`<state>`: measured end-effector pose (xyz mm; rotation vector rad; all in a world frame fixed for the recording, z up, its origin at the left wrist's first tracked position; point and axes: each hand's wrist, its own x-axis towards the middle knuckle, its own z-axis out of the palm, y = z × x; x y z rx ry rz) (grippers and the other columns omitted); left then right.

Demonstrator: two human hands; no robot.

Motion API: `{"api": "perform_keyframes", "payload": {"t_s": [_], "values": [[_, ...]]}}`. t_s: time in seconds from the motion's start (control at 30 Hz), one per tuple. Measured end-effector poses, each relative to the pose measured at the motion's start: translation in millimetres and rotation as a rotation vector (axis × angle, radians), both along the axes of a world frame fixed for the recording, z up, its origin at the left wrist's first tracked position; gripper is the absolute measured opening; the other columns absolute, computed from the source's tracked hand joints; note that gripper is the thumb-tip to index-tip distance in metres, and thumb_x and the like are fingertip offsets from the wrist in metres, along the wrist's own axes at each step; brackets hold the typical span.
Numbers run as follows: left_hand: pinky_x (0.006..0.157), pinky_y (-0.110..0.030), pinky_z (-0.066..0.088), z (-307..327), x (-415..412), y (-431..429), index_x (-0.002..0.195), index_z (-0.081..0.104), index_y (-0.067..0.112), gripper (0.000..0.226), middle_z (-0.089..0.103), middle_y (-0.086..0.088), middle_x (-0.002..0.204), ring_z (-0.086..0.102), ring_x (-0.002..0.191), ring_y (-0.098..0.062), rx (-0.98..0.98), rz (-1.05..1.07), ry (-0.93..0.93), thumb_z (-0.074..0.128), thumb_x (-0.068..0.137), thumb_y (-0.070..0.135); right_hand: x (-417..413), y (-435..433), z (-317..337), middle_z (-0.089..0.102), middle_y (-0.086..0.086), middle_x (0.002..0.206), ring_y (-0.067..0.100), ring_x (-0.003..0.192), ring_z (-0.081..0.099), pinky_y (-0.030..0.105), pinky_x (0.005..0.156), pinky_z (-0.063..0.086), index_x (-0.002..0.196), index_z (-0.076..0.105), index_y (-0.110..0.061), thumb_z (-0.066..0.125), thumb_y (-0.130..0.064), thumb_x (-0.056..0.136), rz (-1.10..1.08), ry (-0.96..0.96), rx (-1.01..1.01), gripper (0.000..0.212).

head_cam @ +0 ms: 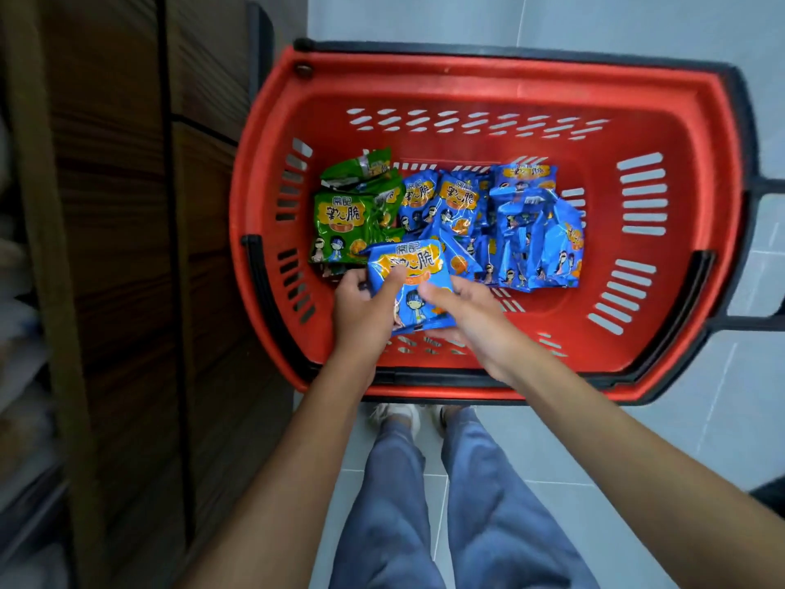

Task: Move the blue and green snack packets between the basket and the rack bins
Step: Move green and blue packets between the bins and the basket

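two hands pinch one blue packet (408,272) inside the red basket (467,72): left hand (361,310) and right hand (465,310), thumbs on top. it looks light, crinkly and slippery, so its sealed edges seem the best hold.

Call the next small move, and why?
Probably lift the blue packet straight up out of the basket. The left hand and right hand both grip it, thumbs on top, and it lies above the other packets, so nothing seems to pin it.
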<state>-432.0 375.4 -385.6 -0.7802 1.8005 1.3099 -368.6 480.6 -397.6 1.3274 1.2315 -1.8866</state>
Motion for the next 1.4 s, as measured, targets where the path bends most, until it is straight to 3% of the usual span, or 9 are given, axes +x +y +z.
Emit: {"api": "perform_keyframes", "payload": {"t_s": [0.17,0.3,0.47,0.8,1.0,1.1,1.2,1.3,1.4], "values": [[0.07,-0.026,0.046,6.0,0.5,-7.5,0.107,0.055,0.016,0.023,0.07,-0.004,0.101,0.062,0.079,-0.013,-0.208,-0.377,0.179,0.059,0.09,0.031,-1.9,8.2,-1.2,0.069,-0.011,0.091,0.001,0.079,0.066,0.021,0.061,0.053,0.097,0.062,-0.022,0.065,-0.021,0.086,-0.126,-0.02,-0.006,0.012],[0.077,-0.031,0.044,6.1,17.7,-35.5,0.109,0.058,0.018,0.025,0.066,-0.001,0.104,0.06,0.095,-0.021,-0.443,-0.872,0.526,0.053,0.092,0.035,-16.3,31.9,-31.3,0.042,0.007,0.143,0.021,0.111,0.059,0.023,0.062,0.055,0.141,0.033,-0.007,0.064,-0.02,0.088,-0.209,-0.15,0.085,0.062],[0.067,-0.033,0.043,1.7,45.4,-58.9,0.097,0.067,0.015,0.039,0.07,-0.003,0.087,0.061,0.079,-0.025,-0.464,-1.226,0.566,0.038,0.091,0.04,-35.6,59.9,-67.2,0.047,0.008,0.138,0.018,0.07,0.066,0.025,0.063,0.053,0.145,0.023,-0.014,0.056,-0.012,0.093,-0.202,-0.266,0.141,0.062],[0.053,-0.026,0.037,-7.5,41.4,-58.1,0.078,0.067,0.015,0.044,0.066,0.0,0.072,0.059,0.068,-0.022,-0.495,-1.263,0.608,0.033,0.086,0.042,-36.1,72.3,-93.3,0.051,0.012,0.132,0.018,0.08,0.065,0.024,0.054,0.053,0.133,0.039,-0.009,0.047,-0.005,0.095,-0.427,-0.386,0.129,0.039],[0.058,-0.029,0.038,-2.9,38.3,-56.9,0.085,0.066,0.014,0.039,0.067,-0.001,0.08,0.059,0.076,-0.023,-0.452,-1.235,0.559,0.037,0.089,0.039,-39.4,52.0,-66.5,0.048,0.014,0.136,0.028,0.105,0.061,0.035,0.088,0.053,0.139,0.027,-0.01,0.051,-0.015,0.093,-0.459,-0.507,0.319,0.052],[0.053,-0.027,0.037,0.2,35.2,-58.0,0.077,0.065,0.012,0.026,0.065,-0.003,0.071,0.06,0.066,-0.024,-0.456,-1.164,0.586,0.047,0.087,0.029,-48.6,24.4,-46.8,0.057,0.01,0.111,0.023,0.086,0.057,0.032,0.072,0.048,0.129,0.035,-0.012,0.054,-0.016,0.089,-0.448,-0.434,0.423,0.045],[0.044,-0.026,0.037,-0.7,34.2,-63.0,0.067,0.062,0.01,0.029,0.06,-0.004,0.059,0.056,0.052,-0.024,-0.485,-1.138,0.706,0.044,0.086,0.023,-68.5,-9.4,-39.3,0.056,0.008,0.104,0.026,0.089,0.055,0.039,0.084,0.048,0.115,0.044,-0.015,0.063,-0.021,0.086,-0.201,-0.233,0.328,0.035],[0.043,-0.027,0.037,-6.1,34.5,-67.9,0.067,0.062,0.011,0.029,0.06,-0.004,0.057,0.056,0.05,-0.025,-0.489,-1.138,0.78,0.044,0.086,0.022,-88.6,-40.4,-47.5,0.053,0.011,0.123,0.027,0.113,0.052,0.039,0.1,0.042,0.128,0.045,-0.009,0.069,-0.033,0.082,0.125,-0.141,0.314,0.057],[0.045,-0.028,0.038,-8.8,34.9,-66.4,0.068,0.062,0.012,0.029,0.062,-0.003,0.06,0.058,0.053,-0.026,-0.497,-1.165,0.768,0.043,0.085,0.025,-105.9,-59.8,-64.5,0.052,0.014,0.13,0.029,0.117,0.051,0.032,0.093,0.043,0.129,0.044,-0.003,0.069,-0.037,0.08,0.267,-0.132,0.369,0.065]]}}
